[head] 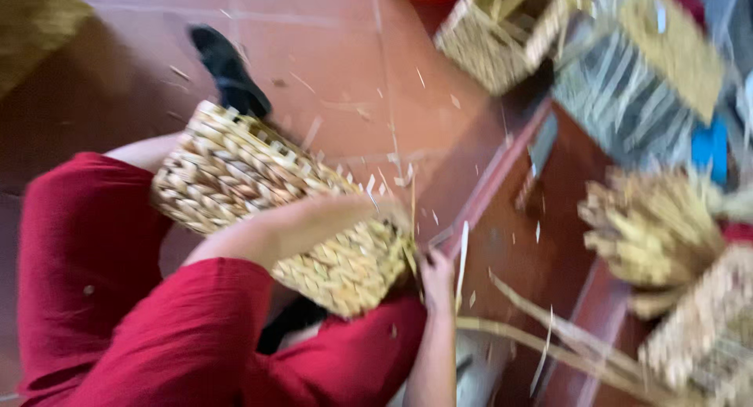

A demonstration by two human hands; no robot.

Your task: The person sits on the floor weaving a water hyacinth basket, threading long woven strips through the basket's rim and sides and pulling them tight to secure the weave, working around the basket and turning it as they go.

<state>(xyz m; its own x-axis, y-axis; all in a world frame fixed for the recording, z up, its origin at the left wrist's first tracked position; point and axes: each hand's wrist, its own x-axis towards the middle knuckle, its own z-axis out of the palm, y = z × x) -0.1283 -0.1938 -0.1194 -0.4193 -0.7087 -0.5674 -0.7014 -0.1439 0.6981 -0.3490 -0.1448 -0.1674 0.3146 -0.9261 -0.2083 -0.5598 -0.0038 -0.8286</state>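
The woven basket [267,203] lies tilted across the person's lap, over the red trousers [157,328], its open rim toward the black shoe [227,70] on the tiled floor [329,46]. The left hand [353,211] reaches over the basket's top edge near its far corner; the picture is blurred there, so I cannot tell whether that grip is spread or closed. The right hand [435,277] sits just below that same corner, its grip pressed together and touching the basket's lower edge beside a loose pale strand [461,258]. To the right of both hands a raised red step edge [486,187] runs diagonally, and long straw stalks [549,336] lie across the floor beyond it. Further right stand a bundle of cut straw [651,227] and more woven baskets [502,30]. The barest floor is up beyond the basket, strewn only with small straw scraps.
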